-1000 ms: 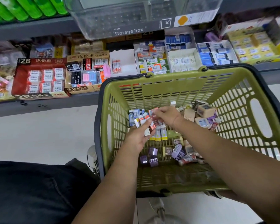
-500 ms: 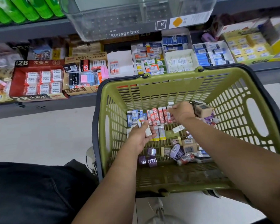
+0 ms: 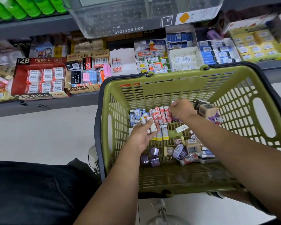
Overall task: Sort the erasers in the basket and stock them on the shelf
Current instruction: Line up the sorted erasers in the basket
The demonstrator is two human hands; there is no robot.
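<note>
Sorting works best kind by kind: left grip [image 3: 142, 135] clasps a few white erasers [image 3: 152, 127], so add only matches. Right grip [image 3: 181, 109] is at the red row [image 3: 161, 115]; whether it pinches one is hidden.

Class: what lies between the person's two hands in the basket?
In the head view, a row of red-and-white erasers lies between the left hand and right hand.

Bright, even light falls from above the basket [image 3: 177, 88], so I see only soft shadow on its floor. The erasers [image 3: 161, 116] inside it look sharp. The shelf goods [image 3: 2, 82] far left of the basket smear into blur. The storage box [image 3: 136, 18] above the basket carries pale glare, and straight edges bow away from the basket
</note>
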